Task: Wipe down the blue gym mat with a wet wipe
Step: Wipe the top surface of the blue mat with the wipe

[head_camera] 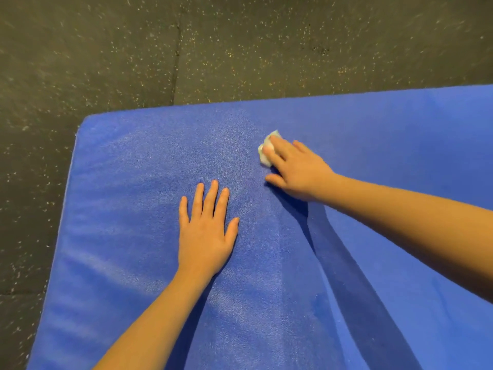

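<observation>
Left hand (205, 231): nearest the lens, palm down on the blue mat (120, 209); grip apart, all 5 fingers straight and spread, holding nothing.
Right hand (298, 172): further out, to the right; grip apart, straight fingers pressing on the wipe (266, 150), thumb out to the side.
Wipe: white, bunched, under the right fingertips, touching the mat.
Mat: flat on the floor (106, 49), 1 rounded corner at upper left.
Floor: dark, speckled, with a seam.
</observation>
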`<state>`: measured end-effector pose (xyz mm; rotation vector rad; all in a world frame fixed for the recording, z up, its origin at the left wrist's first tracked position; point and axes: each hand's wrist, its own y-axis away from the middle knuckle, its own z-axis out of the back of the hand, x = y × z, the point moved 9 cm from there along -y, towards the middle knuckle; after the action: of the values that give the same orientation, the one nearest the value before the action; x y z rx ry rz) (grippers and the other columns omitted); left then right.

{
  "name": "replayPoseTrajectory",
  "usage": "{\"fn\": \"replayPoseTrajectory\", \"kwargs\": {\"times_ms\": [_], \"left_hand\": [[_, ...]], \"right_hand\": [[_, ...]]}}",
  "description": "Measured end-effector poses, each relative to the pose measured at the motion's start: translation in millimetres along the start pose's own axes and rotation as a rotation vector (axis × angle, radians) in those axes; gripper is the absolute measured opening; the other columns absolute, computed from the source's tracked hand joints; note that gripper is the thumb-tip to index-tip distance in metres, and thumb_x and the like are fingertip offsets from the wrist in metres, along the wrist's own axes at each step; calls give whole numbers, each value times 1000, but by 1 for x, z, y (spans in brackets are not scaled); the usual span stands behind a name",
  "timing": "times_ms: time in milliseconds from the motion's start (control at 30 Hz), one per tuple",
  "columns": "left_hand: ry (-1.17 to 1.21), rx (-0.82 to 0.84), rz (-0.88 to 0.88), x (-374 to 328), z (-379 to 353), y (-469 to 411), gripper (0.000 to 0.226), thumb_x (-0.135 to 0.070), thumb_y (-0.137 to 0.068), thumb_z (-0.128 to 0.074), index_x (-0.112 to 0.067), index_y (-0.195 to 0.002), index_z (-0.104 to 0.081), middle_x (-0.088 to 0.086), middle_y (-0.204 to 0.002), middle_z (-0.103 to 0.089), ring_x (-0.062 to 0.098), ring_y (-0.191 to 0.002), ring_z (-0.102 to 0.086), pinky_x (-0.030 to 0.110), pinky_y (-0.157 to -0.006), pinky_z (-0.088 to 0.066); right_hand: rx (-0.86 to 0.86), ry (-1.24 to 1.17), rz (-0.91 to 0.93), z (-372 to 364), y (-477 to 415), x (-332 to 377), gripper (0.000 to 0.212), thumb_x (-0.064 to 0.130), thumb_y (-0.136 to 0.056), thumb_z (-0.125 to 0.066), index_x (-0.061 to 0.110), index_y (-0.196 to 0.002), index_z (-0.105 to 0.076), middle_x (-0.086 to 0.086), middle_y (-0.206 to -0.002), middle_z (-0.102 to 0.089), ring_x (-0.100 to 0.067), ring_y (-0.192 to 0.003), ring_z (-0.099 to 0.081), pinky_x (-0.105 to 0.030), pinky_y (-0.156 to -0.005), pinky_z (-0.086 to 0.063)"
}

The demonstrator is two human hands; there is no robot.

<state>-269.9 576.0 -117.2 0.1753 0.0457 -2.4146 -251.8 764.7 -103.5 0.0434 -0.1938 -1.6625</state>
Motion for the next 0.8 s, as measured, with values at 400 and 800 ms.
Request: {"fn": "replayPoseTrajectory", "kwargs": {"times_ms": [400, 800], "left_hand": [[8, 36, -2, 1, -2, 1, 61, -47, -95, -29, -13, -144, -44, 8, -154, -33, 31, -144, -26, 56, -112, -19], [12, 51, -11, 1, -2, 0, 60, -45, -94, -31, -13, -143, -46, 7, -154, -34, 31, -144, -27, 55, -112, -20]], "right_hand": [[112, 27, -176, 24, -54, -29, 63, 51, -97, -33, 10, -144, -25, -11, -151, -21, -31, -128, -34, -38, -105, -22], [135, -73, -342, 20, -99, -37, 64, 48, -94, -45, 12, -142, -26, -13, -144, -31, -32, -130, -35, -40, -102, -29]]}}
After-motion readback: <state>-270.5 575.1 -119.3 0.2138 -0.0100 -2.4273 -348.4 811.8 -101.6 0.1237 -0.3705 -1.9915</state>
